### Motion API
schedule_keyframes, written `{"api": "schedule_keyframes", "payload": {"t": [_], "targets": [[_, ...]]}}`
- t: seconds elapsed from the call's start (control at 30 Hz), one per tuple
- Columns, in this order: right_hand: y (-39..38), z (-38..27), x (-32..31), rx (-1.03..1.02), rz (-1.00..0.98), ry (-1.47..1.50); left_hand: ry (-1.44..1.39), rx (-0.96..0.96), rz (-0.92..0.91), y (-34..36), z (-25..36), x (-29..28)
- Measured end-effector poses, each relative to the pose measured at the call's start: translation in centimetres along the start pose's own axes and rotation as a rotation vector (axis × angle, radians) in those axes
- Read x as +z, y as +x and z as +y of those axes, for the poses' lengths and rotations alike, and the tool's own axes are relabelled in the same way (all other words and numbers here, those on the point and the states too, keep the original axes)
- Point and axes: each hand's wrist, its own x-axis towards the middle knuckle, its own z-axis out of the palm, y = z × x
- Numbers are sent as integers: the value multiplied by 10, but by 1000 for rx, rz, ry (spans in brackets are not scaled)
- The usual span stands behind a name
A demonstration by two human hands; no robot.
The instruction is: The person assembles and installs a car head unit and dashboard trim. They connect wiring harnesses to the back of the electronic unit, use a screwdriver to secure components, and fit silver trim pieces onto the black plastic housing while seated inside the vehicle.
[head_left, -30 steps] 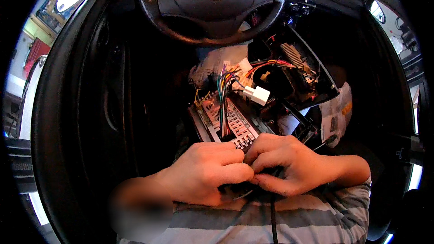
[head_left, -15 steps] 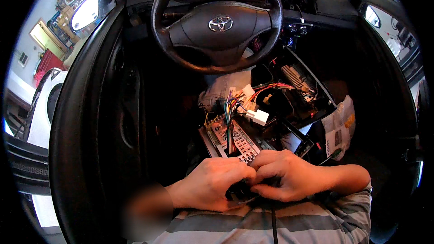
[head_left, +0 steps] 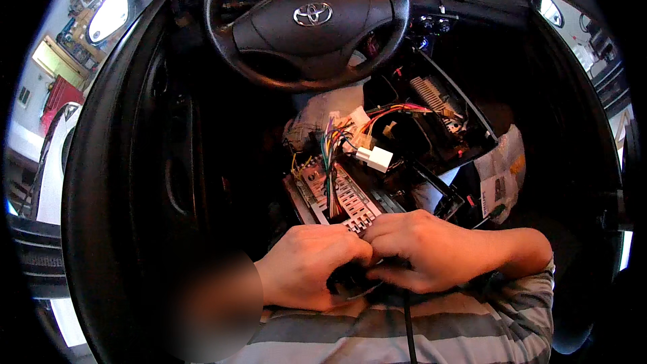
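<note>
The metal-cased unit (head_left: 352,199) lies just beyond the left hand (head_left: 313,263) and right hand (head_left: 428,249), its visible long axis slanting from upper left down toward them. Since a second ago the left hand has rounded, baring a dark gap, which suggests an adjusted grip. Both hands' fingers curl together; what they pinch is hidden. Farther out: multicoloured wires (head_left: 331,185), a white connector (head_left: 375,158), the steering wheel (head_left: 313,50).

Looks steeply down and forward from head height, fisheye-wide, with left hand (head_left: 313,259) and right hand (head_left: 424,246) close below, steering wheel (head_left: 313,40) farther off.
</note>
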Motion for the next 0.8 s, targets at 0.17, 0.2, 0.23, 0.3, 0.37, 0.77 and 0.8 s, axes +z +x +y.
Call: {"api": "schedule_keyframes", "payload": {"t": [0.17, 0.2, 0.23, 0.3, 0.37, 0.77, 0.8], "targets": [[-1, 3, -1, -51, 18, 52, 7, 28, 25, 0, -3, 2], [-1, 4, -2, -45, 3, 63, 4, 23, 25, 0, -3, 3], [-1, 4, -1, -44, 0, 68, 9, 27, 34, 0, -3, 5], [0, 3, -2, -30, 28, 110, 16, 30, 44, 1, -3, 5], [0, 4, -2, -17, 30, 106, 15, 33, 50, 1, -3, 5], [2, 3, 0, 4, 25, 86, 28, 6, 33, -2, -1, 4], [-5, 2, -3, 37, 51, 72, 2, 45, 6, 6, -3, 6]]}}
